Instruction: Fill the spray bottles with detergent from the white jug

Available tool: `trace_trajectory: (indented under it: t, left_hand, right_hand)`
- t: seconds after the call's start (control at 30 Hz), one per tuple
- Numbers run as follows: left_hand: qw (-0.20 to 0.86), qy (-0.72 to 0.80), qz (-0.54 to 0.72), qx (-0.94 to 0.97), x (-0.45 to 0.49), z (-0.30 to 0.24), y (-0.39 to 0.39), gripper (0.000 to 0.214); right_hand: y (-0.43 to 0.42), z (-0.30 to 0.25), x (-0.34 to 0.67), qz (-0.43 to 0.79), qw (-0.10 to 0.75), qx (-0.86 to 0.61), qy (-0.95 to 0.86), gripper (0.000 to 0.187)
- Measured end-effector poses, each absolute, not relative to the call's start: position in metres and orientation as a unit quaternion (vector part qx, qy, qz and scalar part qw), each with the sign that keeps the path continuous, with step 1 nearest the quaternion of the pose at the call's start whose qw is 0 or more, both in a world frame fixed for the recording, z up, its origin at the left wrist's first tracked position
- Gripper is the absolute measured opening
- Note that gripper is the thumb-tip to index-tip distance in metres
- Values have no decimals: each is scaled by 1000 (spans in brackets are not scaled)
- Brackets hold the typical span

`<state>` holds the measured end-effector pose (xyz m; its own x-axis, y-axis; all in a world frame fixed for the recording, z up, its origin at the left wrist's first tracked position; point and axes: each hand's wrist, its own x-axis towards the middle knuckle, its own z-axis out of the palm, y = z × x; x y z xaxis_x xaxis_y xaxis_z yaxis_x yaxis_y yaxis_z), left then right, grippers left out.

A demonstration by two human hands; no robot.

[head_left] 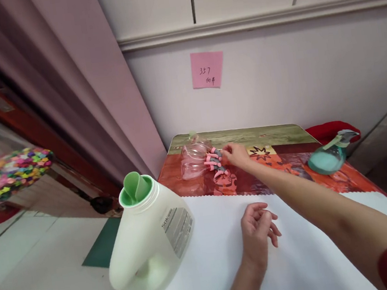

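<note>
My right hand [236, 154] reaches across to the far side of the table, its fingertips pinched at the grey end of a pink-and-grey spray head [216, 152]. Several such spray heads lie there in a cluster. Against them on the left rest clear pinkish plastic bottles [191, 159], whose exact number I cannot make out. Over the white sheet [220, 236], my left hand [257, 227] is open, with loosely curved fingers and nothing in it. To its left stands a big pale-green jug [149, 246] with a green spout [137, 188] in its uncapped mouth.
A spray bottle with teal liquid [327, 158] stands at the right, in front of something red [334, 130]. The patterned table [274, 133] meets a wall bearing a pink note [207, 70]. A bag of colourful small pieces [12, 176] is at the far left.
</note>
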<state>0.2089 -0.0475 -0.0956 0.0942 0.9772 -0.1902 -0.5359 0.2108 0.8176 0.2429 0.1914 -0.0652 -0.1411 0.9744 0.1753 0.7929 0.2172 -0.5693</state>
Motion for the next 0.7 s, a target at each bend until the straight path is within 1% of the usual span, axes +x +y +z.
trace_trajectory:
  t: [0.1, 0.23, 0.43, 0.53, 0.6, 0.7]
  left_hand:
    - [704, 369, 559, 234, 207, -93, -45, 38]
    - [727, 350, 563, 181, 205, -91, -43, 36]
    - [740, 322, 572, 149, 204, -92, -42, 37]
    - [740, 317, 576, 143, 205, -92, -42, 38]
    - [738, 321, 577, 141, 205, -93, -43, 40]
    - [735, 322, 578, 148, 206, -93, -43, 42]
  right_hand:
    - [234, -73, 232, 176, 220, -653, -703, 29]
    - [271, -81, 215, 194, 163, -673, -695, 38]
    - [282, -94, 190, 215, 106, -667, -705, 33]
    - [275, -91, 188, 210, 118, -665, -707, 32]
    - [268, -82, 194, 198, 148, -662, -707, 32]
    - [249, -54, 215, 174, 205, -658, -704, 40]
